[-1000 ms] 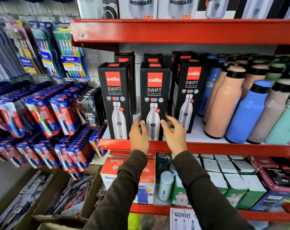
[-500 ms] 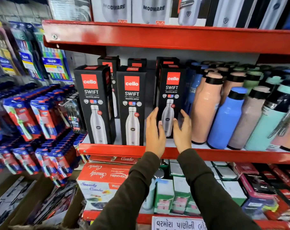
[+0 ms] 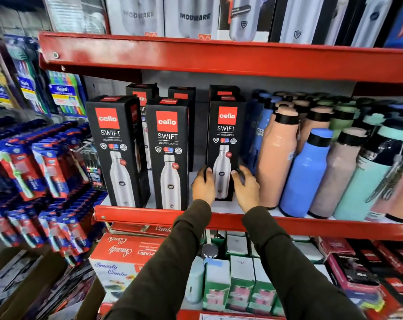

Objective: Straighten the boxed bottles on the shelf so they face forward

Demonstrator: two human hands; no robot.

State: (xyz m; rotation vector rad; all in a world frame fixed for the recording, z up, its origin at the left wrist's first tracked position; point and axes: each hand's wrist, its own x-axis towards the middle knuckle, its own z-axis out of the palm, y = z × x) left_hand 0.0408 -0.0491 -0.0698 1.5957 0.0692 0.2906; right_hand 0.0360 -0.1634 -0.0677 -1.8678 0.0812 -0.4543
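Right box [image 3: 226, 139]: upright on the red shelf [image 3: 311, 224], front facing out, set behind the other two boxes [image 3: 140, 153]; just beside a peach bottle [image 3: 276, 155]
Left hand [image 3: 203, 187]: fingers curled on the box's left edge
Right hand [image 3: 245, 188]: fingers spread against its right edge

Boxed bottles [image 3: 226, 144]: black cardboard, slight sheen. Shelf [image 3: 219, 58]: red painted metal, glossy, scuffed. Loose bottles [image 3: 276, 155]: matt pastel coating, black caps. Sleeves [image 3: 172, 262]: dark matt cloth.
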